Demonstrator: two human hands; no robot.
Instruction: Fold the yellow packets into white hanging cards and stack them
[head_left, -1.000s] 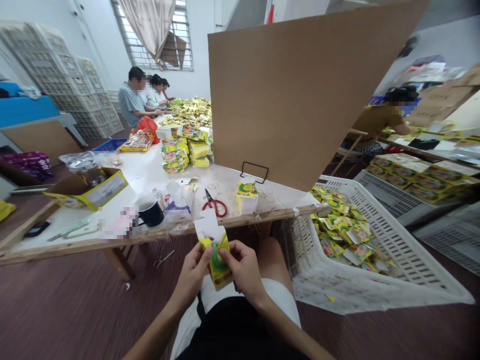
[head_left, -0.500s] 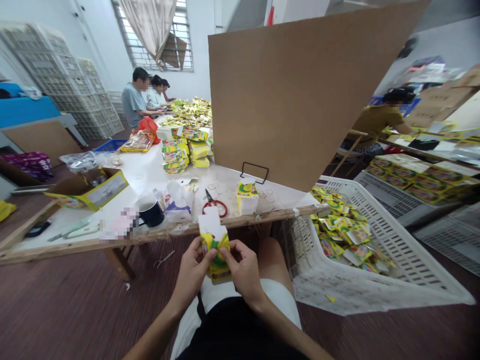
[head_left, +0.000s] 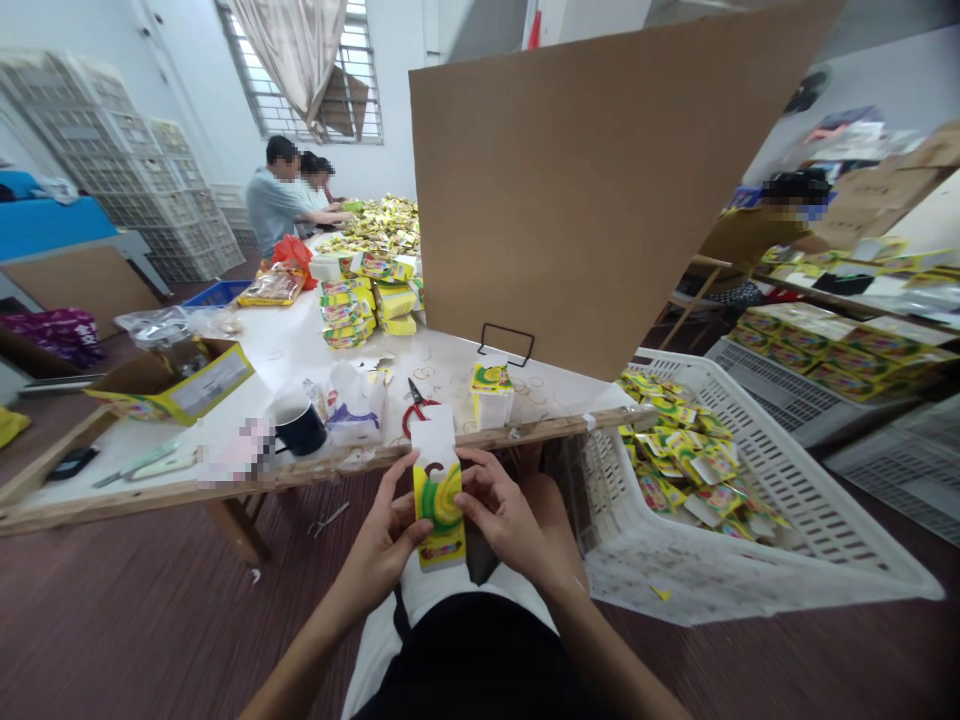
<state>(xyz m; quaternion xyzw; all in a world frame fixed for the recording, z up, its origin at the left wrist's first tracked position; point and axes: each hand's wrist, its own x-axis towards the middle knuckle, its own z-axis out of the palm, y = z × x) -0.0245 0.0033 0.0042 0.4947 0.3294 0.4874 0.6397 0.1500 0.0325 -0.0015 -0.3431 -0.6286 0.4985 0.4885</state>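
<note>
Over my lap I hold a yellow and green card packet [head_left: 439, 500] with a white top, upright between both hands. My left hand [head_left: 382, 545] pinches its left edge, thumb on the front. My right hand [head_left: 504, 515] grips its right edge with curled fingers. Just beyond stands the table edge [head_left: 300, 475], with red scissors [head_left: 415, 408] and a small stack of the same packets [head_left: 492, 393] on it.
A large cardboard sheet [head_left: 600, 190] stands upright on the table. To my right a white plastic crate [head_left: 750, 540] holds several packets. A dark mug [head_left: 300, 425], an open yellow box [head_left: 176, 380] and packet stacks [head_left: 364, 300] lie on the table. People sit at the far end and right.
Both hands have lifted the packet a little and turned it upright, so its printed front now faces me. My right hand shifted up along its right edge.
</note>
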